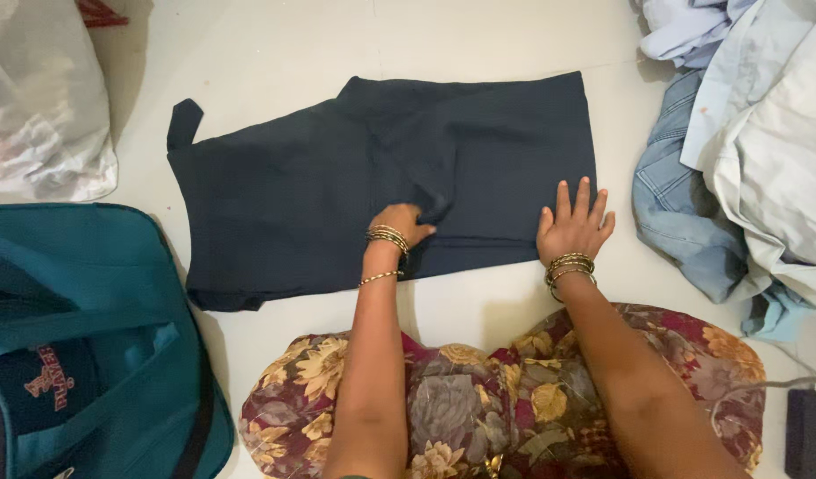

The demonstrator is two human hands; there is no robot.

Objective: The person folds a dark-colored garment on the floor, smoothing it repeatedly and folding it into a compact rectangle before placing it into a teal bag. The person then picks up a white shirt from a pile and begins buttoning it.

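Note:
A dark navy garment (337,186), folded roughly flat, lies on the pale floor in front of me. My left hand (406,222) rests on its near middle with fingers curled, pinching a fold of the cloth. My right hand (575,223) lies flat with fingers spread on the garment's near right corner, pressing it down. Both wrists carry gold bangles. My lap, in flowered maroon fabric (506,399), fills the bottom of the view.
A teal bag (98,355) sits at the lower left. A white plastic bag (40,106) lies at the upper left. A heap of clothes with blue denim (683,204) and pale shirts (772,133) is at the right. A small black object (809,435) is at the lower right.

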